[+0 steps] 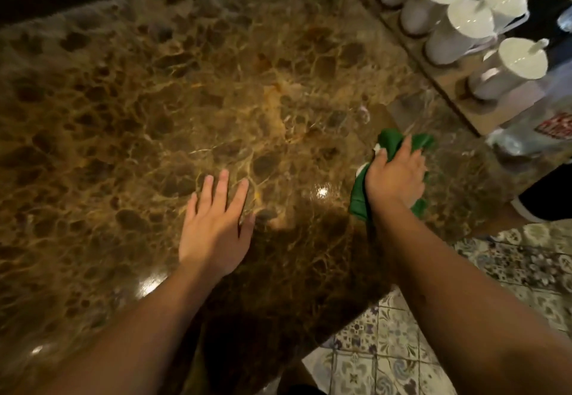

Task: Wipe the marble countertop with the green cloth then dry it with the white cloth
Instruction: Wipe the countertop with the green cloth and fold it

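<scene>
The brown veined marble countertop [173, 91] fills most of the view and shines under the light. My right hand [394, 174] presses on the bunched green cloth [359, 199] near the counter's right edge, with its fingers curled over the fabric. A small white bit shows at the cloth's upper left, under my fingers. My left hand [215, 224] lies flat on the marble, fingers spread, holding nothing. No separate white cloth is in view.
Several white lidded pitchers [458, 26] stand in a row on a wooden tray [433, 75] at the back right. A clear plastic bag [532, 134] lies beside it. Patterned floor tiles [387, 348] show below the counter's right edge.
</scene>
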